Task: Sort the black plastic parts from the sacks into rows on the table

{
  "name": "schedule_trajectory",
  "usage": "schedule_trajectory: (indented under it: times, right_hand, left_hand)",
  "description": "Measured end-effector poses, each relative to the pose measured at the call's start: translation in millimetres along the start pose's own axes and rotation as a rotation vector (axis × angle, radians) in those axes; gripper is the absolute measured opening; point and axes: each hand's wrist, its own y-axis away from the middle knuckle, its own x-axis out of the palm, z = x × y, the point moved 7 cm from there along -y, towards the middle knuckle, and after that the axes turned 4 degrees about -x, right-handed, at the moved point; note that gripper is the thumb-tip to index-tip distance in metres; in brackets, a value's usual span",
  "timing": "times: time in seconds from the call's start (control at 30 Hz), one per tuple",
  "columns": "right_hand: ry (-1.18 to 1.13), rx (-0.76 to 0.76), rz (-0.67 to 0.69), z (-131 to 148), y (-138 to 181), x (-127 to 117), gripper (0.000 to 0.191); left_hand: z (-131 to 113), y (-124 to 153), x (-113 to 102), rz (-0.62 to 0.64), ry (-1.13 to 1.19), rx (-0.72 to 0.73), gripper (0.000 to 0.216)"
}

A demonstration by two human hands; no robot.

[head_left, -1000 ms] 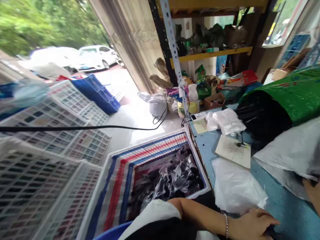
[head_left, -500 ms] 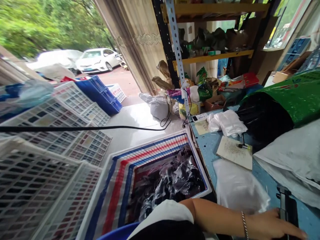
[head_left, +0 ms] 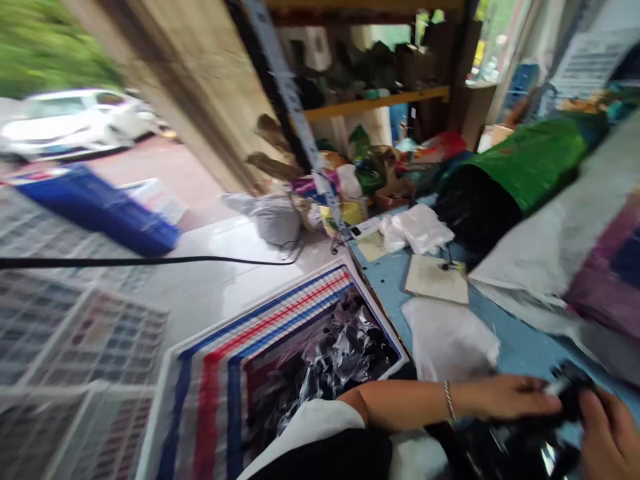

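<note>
My left hand (head_left: 520,400), with a braided bracelet on its wrist, reaches across to the right over the blue tabletop (head_left: 525,350). Its fingers are closed on the upper edge of a shiny black plastic bag (head_left: 515,447). At the right edge, my right hand (head_left: 610,427) pinches the same dark plastic, its fingers partly out of view. Just beyond and between both hands stands a small black device (head_left: 570,383), blurred. A clear plastic bag stack (head_left: 450,340) lies beyond my left forearm.
A striped-lined crate (head_left: 210,393) holding dark plastic-wrapped items (head_left: 345,340) stands left of the table. White mesh crates (head_left: 100,340) are farther left. On the table lie a pale board (head_left: 435,283), white bags (head_left: 417,227) and a green sack (head_left: 535,160). A black cable (head_left: 150,262) crosses the left side.
The view has swung right. My right hand has come into sight, and black plastic now hangs between both hands. My left hand has gone from lying by the device to gripping.
</note>
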Motion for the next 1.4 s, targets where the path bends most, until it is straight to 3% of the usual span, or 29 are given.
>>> schedule_trajectory:
  times: [0.07,0.13,0.2,0.3,0.4,0.53,0.67,0.77,0.87,0.93,1.07,1.17,1.23,1.33,1.4]
  right_hand:
    - [0.019,0.036,-0.071,13.8,5.8,7.2,0.028]
    - [-0.154,0.078,-0.032,21.3,6.1,19.4,0.047]
    - [-0.213,0.055,0.011,25.7,3.3,25.4,0.051]
    - [-0.31,0.093,0.136,21.9,6.1,34.3,0.047]
    - [-0.4,0.173,0.136,18.1,16.6,35.4,0.042]
    - [-0.231,0.023,0.037,31.8,24.9,17.2,0.04]
    - [0.151,-0.277,0.012,47.7,22.5,0.7,0.044]
    - [0.361,-0.311,0.021,41.6,14.0,0.7,0.049]
    - [0.302,-0.127,0.1,25.5,11.1,6.2,0.056]
    - [0.244,-0.098,0.178,25.7,20.4,12.9,0.058]
    - [0.426,-0.466,0.327,51.7,61.4,35.9,0.051]
    - [0.546,-0.673,0.337,59.0,89.4,51.8,0.045]
    - [0.537,-0.665,0.371,56.6,95.0,56.6,0.045]
    - [0.468,-0.611,0.551,55.7,88.3,56.4,0.046]
    - [0.472,-0.568,0.524,60.7,69.1,42.5,0.046]
  left_hand:
    - [-4.2,16.3,-3.7,-0.008,0.155,-0.051,0.062]
    - [-7.3,27.7,0.1,0.105,0.35,-0.147,0.07]
    - [-16.9,30.5,-4.7,0.111,0.454,-0.104,0.072]
    - [-14.5,31.1,-0.1,0.164,0.465,-0.165,0.078]
    - [-6.9,35.6,2.1,0.076,0.323,-0.159,0.077]
    - [-10.0,43.7,2.8,-0.066,0.098,-0.076,0.069]
    - [-9.6,44.8,10.9,-0.05,0.172,-0.177,0.052]
    - [-7.6,40.0,13.7,-0.075,0.195,-0.2,0.048]
    - [-6.9,31.4,6.9,-0.152,0.229,-0.173,0.048]
    - [-10.0,26.5,-3.1,-0.215,0.282,-0.142,0.05]
    - [-20.9,24.0,-16.9,-0.265,0.332,-0.102,0.052]
    - [-23.7,27.6,-14.2,-0.234,0.33,-0.099,0.05]
    - [-24.5,31.2,-12.1,-0.222,0.295,-0.061,0.049]
    - [-25.4,37.2,-14.1,-0.23,0.2,-0.003,0.046]
    - [-23.9,41.2,-17.3,-0.241,0.146,-0.024,0.047]
